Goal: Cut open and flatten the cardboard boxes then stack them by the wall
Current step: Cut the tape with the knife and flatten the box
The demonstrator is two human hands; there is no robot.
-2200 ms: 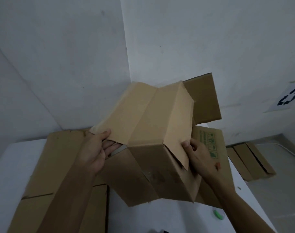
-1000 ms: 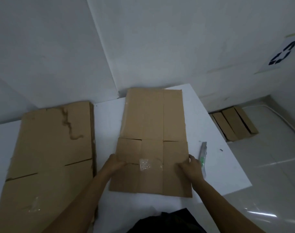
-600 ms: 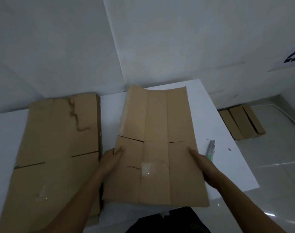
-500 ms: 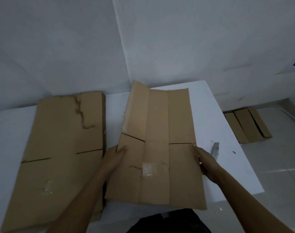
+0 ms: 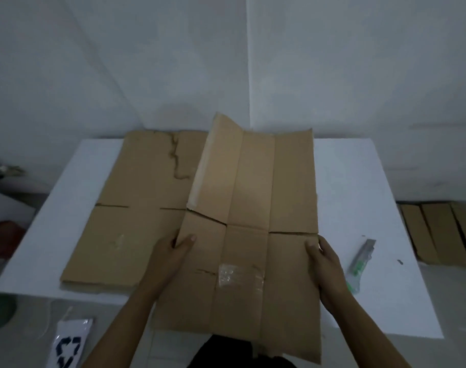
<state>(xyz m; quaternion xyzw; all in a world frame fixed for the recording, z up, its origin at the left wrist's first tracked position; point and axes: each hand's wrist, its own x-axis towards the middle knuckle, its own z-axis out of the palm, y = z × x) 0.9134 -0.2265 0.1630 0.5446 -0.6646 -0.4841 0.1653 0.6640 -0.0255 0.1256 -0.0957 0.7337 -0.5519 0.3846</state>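
On the floor at far left lay a sign (image 5: 67, 346) with a recycling mark. Right of it, on the white table (image 5: 359, 176), sat a stack (image 5: 136, 208) of flattened cardboard, its far edge near the wall (image 5: 359, 75) and its top sheet torn along a crooked line. Our left hand (image 5: 171, 251) gripped the left edge of the box (image 5: 253, 203), thumb on top and fingers curled underneath. The box, cut open and nearly flat, was over the middle of the table. Its left side overlapped the stack's right edge and its near end reached past the table's front edge toward us. We could not tell whether it rested on the table. Its far left flap tilted upward, and a patch of tape (image 5: 240, 277) showed between our hands. Our right hand (image 5: 324, 264) pinched the right edge, thumb on top. Just right of it a knife (image 5: 359, 264) lay on the table. At far right a pile (image 5: 439, 232) of flat cardboard lay on the floor by the wall.
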